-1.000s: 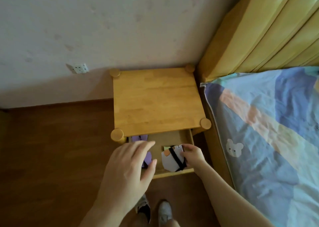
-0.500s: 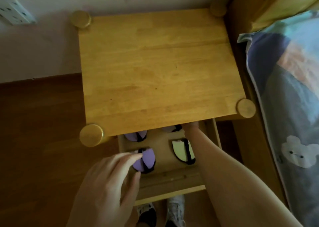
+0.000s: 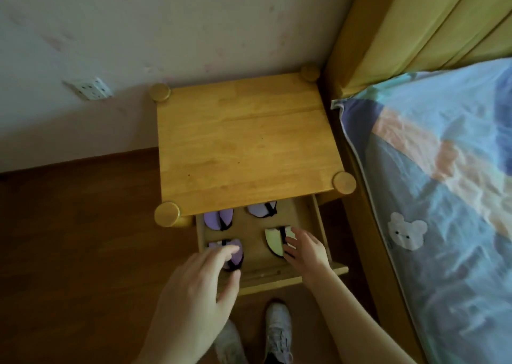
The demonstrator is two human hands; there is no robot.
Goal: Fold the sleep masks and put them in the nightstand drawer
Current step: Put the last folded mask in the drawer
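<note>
The wooden nightstand (image 3: 243, 142) has its drawer (image 3: 277, 276) pulled out toward me. Several folded sleep masks with black straps lie inside: a purple mask (image 3: 219, 219) at back left, a pale mask (image 3: 261, 210) at back right half under the top, a purple mask (image 3: 236, 255) at front left and a cream mask (image 3: 274, 240) at front right. My left hand (image 3: 199, 289) hovers with fingers spread over the front purple mask, partly hiding it. My right hand (image 3: 306, 248) is open, its fingertips at the cream mask's right edge.
A bed (image 3: 443, 197) with a patchwork cover and yellow headboard stands right of the nightstand. A wall socket (image 3: 90, 88) sits low on the wall. Wooden floor spreads to the left. My shoes (image 3: 277, 333) are below the drawer front.
My right hand let go of the pale mask deep at the back right and drew back to the cream mask. The camera pulled away from the nightstand. My left hand stayed over the front purple mask.
</note>
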